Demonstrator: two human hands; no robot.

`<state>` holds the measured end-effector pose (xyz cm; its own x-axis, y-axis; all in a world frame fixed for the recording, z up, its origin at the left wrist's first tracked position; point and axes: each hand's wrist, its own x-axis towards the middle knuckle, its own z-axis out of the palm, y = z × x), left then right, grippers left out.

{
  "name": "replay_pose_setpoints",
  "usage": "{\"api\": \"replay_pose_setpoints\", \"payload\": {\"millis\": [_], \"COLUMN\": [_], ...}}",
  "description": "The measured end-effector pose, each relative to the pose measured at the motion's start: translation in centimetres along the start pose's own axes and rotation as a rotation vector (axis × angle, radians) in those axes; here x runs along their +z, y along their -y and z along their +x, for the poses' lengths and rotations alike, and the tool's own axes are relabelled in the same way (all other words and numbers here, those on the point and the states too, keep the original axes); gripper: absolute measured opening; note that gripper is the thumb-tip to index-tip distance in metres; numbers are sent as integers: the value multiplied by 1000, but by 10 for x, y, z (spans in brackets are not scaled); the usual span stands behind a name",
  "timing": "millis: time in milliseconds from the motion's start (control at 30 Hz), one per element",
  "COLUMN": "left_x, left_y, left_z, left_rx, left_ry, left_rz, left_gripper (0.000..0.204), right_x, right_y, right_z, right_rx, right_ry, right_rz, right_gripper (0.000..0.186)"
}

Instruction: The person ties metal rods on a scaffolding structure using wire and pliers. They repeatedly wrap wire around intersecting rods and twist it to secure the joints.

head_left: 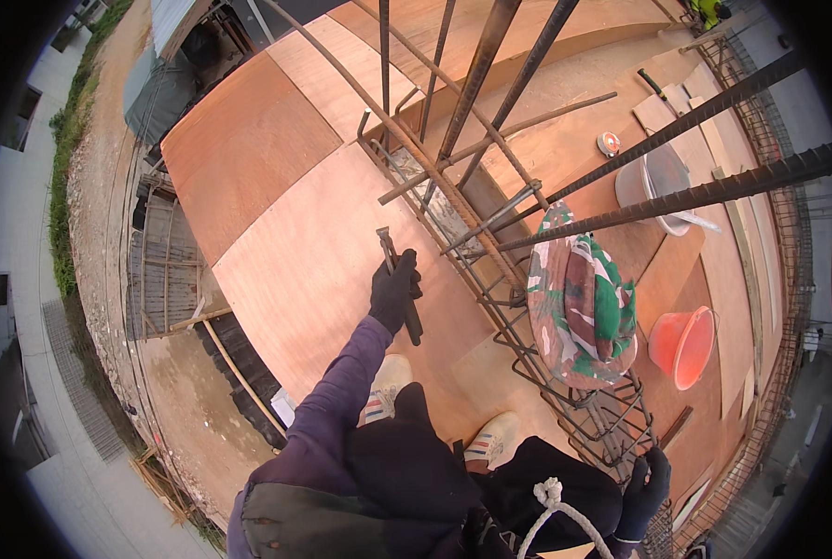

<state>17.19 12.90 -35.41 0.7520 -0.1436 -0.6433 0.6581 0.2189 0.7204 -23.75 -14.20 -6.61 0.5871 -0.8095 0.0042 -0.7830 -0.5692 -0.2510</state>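
My left hand (394, 291), in a dark glove, is wrapped round the dark handle of a hammer (385, 244), its metal head pointing away from me over the plywood (295, 238). At the lower right my right hand (646, 486), also gloved, hangs beside the near end of the rebar cage (611, 429). Its fingers are curled, and what they hold, if anything, cannot be made out. A camouflage hat (585, 303) with a wide brim rests on the cage between my two hands.
Thick upright rebars (476, 74) and slanting ones rise from the cage. Beyond it are an orange bucket (681, 347), a grey bucket (653, 186), a tape measure (608, 143) and a green-handled tool (652, 84). The plywood drops off at left. Another person (711, 11) is far right.
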Motion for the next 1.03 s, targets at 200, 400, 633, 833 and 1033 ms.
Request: {"api": "replay_pose_setpoints", "payload": {"millis": [200,400,633,833,1033], "left_x": [-29,-1,70,118,204], "left_y": [-70,-162,-202,-221,-268], "left_z": [-72,-136,-177,-220,-351], "left_rx": [235,576,749,547,5], "left_ry": [67,276,587,851,524], "left_rz": [22,125,99,350,631], "left_gripper": [35,39,43,56,51], "right_x": [-23,-13,-7,-19,-84], "right_y": [88,65,46,54,88], "right_z": [-66,-73,-55,-27,-5], "right_rx": [39,-361,-356,21,154], "right_ry": [-229,-223,-150,86,357], "right_rz": [326,131,288,248,535], "right_gripper": [39,36,35,28,28]}}
